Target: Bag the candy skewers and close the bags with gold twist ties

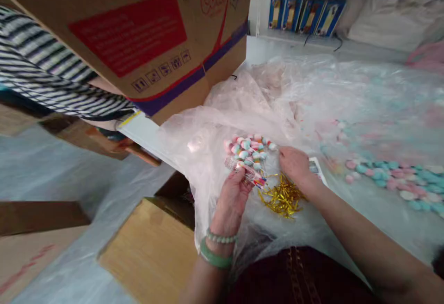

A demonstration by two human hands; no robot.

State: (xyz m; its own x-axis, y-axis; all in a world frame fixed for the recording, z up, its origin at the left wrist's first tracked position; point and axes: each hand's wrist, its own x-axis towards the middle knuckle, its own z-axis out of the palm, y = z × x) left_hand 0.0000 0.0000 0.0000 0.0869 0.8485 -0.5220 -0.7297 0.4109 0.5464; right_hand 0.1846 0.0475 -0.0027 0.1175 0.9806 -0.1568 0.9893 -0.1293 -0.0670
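My left hand [238,188], with a beaded bracelet and a green bangle at the wrist, pinches a clear printed plastic packet [255,177] at its lower edge. Just beyond it lies a bunch of small pink, white and pale blue puffs [247,148], which look like marshmallows in rows. Close to the right end of this bunch is my right hand [294,163], its fingers curled together; what they hold, if anything, is hidden. A pile of shiny gold twist ties [282,197] lies below and between the hands.
Clear plastic sheeting [243,100] covers the table. Loose pastel puffs [395,177] spread at the right. A large cardboard box [187,87] stands at the back left, beside a person in a striped top [45,63]. Another carton [152,253] sits below left; blue packs [305,15] line a shelf.
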